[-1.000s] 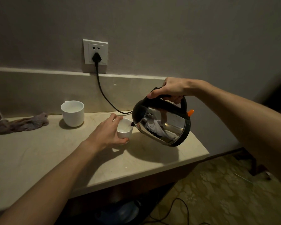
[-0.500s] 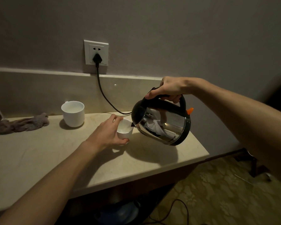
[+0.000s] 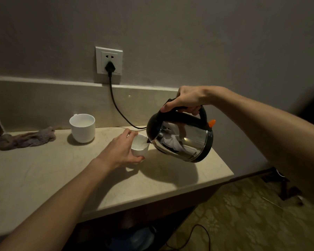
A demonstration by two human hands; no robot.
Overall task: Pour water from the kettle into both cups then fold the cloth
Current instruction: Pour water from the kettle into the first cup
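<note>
The right grip point(image 3: 186, 101) is wrapped around the handle of the kettle point(image 3: 181, 140), tilting its spout over the small cup point(image 3: 140, 147) that the left grip point(image 3: 120, 151) steadies on the desk point(image 3: 43, 174). Pour slowly, keep the spout just above the rim, and level off before it brims. The mug point(image 3: 82, 128) and cloth point(image 3: 24, 138) wait well left of both grips.

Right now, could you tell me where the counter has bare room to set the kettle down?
The counter is bare in front of the cloth and large cup, left of the left hand. It is crowded around the small cup, kettle and cord.
</note>
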